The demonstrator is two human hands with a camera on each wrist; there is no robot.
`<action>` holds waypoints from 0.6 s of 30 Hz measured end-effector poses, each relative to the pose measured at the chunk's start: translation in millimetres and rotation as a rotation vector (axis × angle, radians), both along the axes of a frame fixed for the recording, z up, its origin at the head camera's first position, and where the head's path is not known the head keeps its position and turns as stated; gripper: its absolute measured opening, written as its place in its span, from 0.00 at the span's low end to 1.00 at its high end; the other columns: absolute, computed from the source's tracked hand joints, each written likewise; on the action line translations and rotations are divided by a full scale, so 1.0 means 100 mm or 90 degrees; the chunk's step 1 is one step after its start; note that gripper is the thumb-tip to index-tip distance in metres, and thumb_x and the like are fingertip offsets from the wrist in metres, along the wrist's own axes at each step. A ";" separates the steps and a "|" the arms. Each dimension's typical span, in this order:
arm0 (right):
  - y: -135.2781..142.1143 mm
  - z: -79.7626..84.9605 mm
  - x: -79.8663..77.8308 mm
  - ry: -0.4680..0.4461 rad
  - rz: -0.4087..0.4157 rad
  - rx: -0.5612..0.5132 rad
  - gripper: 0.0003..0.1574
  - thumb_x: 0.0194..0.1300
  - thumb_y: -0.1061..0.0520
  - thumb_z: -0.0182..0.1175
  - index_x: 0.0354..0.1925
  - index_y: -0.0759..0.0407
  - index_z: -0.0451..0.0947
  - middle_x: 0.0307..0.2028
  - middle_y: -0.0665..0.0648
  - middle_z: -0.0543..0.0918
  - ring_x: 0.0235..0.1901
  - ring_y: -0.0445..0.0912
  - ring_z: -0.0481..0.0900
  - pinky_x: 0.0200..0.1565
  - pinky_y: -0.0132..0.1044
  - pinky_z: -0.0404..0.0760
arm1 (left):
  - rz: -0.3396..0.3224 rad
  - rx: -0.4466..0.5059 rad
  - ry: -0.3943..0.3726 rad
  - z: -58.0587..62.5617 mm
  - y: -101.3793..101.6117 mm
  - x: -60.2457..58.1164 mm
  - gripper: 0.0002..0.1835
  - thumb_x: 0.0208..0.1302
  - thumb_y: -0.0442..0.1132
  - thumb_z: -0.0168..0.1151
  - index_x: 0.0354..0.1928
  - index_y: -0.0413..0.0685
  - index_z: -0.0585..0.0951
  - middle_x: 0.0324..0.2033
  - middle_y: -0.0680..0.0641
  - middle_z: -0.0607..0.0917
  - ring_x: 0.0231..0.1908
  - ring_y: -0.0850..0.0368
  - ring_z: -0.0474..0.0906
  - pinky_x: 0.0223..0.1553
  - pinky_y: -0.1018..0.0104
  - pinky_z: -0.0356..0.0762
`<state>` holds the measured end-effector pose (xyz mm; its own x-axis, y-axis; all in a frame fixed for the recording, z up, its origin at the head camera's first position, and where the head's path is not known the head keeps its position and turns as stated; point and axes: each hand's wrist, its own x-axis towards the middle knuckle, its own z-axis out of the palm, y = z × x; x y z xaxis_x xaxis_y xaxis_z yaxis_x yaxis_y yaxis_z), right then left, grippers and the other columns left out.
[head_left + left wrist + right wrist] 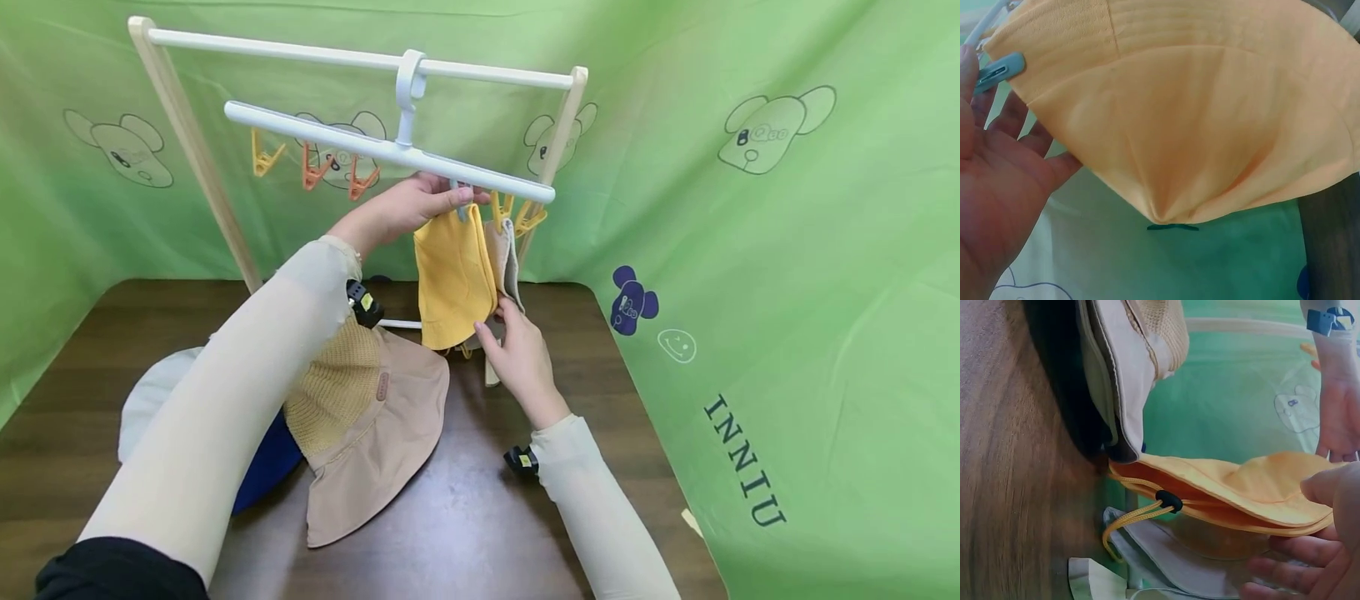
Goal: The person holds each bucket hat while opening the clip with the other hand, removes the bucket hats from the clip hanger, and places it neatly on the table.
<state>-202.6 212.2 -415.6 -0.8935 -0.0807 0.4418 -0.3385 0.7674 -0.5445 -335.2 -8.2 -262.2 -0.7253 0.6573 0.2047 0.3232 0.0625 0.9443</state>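
Note:
A yellow bucket hat (450, 283) hangs folded below the white hanger (330, 133). At its upper edge my left hand (408, 204) pinches a blue-grey clip (1004, 70), whose end overlaps the fabric in the left wrist view. Lower down, my right hand (525, 358) holds the hat's side edge, thumb on one face and fingers on the other. A yellow drawstring with a black toggle (1168, 501) dangles from the hat. Just right of it, a greyish-beige hat (512, 265) hangs near two yellow clips (528, 218).
The hanger hooks over the white rail of a wooden-legged rack (300, 52). Orange clips (315, 169) and a yellow one hang on its left half. A beige hat with a woven crown (390, 442), a dark blue hat (270, 467) and a pale one (157, 392) lie on the table (465, 525).

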 end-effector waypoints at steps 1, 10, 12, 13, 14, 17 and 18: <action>-0.01 -0.01 -0.01 0.005 0.000 -0.002 0.31 0.72 0.45 0.63 0.67 0.56 0.72 0.52 0.61 0.86 0.46 0.55 0.86 0.47 0.55 0.82 | 0.004 0.001 0.000 -0.01 0.00 0.00 0.17 0.80 0.41 0.52 0.63 0.43 0.77 0.60 0.41 0.84 0.67 0.55 0.75 0.71 0.64 0.62; -0.08 0.04 -0.11 0.054 -0.030 0.018 0.29 0.71 0.42 0.65 0.61 0.57 0.76 0.44 0.59 0.87 0.44 0.55 0.86 0.44 0.52 0.83 | 0.024 0.032 0.002 -0.06 0.04 0.00 0.17 0.79 0.39 0.54 0.63 0.39 0.79 0.59 0.39 0.84 0.65 0.53 0.76 0.70 0.63 0.64; -0.12 0.07 -0.12 0.067 -0.043 0.027 0.28 0.70 0.42 0.65 0.59 0.57 0.78 0.42 0.60 0.87 0.42 0.57 0.87 0.41 0.52 0.83 | 0.024 0.042 -0.002 -0.07 0.04 0.00 0.17 0.79 0.37 0.54 0.62 0.38 0.79 0.58 0.40 0.85 0.65 0.52 0.77 0.68 0.63 0.66; -0.13 0.08 -0.13 0.074 -0.052 0.030 0.27 0.70 0.42 0.66 0.58 0.57 0.79 0.40 0.60 0.88 0.40 0.57 0.87 0.39 0.53 0.83 | 0.022 0.046 -0.002 -0.07 0.04 0.01 0.16 0.78 0.36 0.55 0.61 0.37 0.79 0.57 0.39 0.85 0.64 0.51 0.77 0.66 0.63 0.67; -0.15 0.09 -0.13 0.079 -0.064 0.033 0.26 0.70 0.42 0.66 0.56 0.58 0.80 0.38 0.61 0.87 0.37 0.58 0.87 0.36 0.53 0.82 | 0.021 0.051 -0.003 -0.07 0.05 0.01 0.16 0.78 0.36 0.55 0.61 0.37 0.80 0.56 0.40 0.86 0.64 0.51 0.77 0.65 0.64 0.69; -0.19 0.13 -0.13 0.089 -0.102 0.039 0.23 0.70 0.41 0.66 0.47 0.58 0.82 0.30 0.61 0.86 0.29 0.58 0.85 0.28 0.53 0.79 | 0.023 0.064 -0.004 -0.07 0.06 0.03 0.14 0.77 0.34 0.56 0.59 0.36 0.81 0.53 0.42 0.88 0.63 0.50 0.78 0.61 0.64 0.72; -0.20 0.14 -0.13 0.091 -0.114 0.040 0.22 0.70 0.40 0.66 0.44 0.58 0.83 0.28 0.60 0.85 0.27 0.58 0.85 0.26 0.53 0.78 | 0.024 0.069 -0.005 -0.08 0.07 0.03 0.14 0.77 0.33 0.56 0.58 0.36 0.81 0.52 0.43 0.88 0.62 0.50 0.79 0.60 0.64 0.72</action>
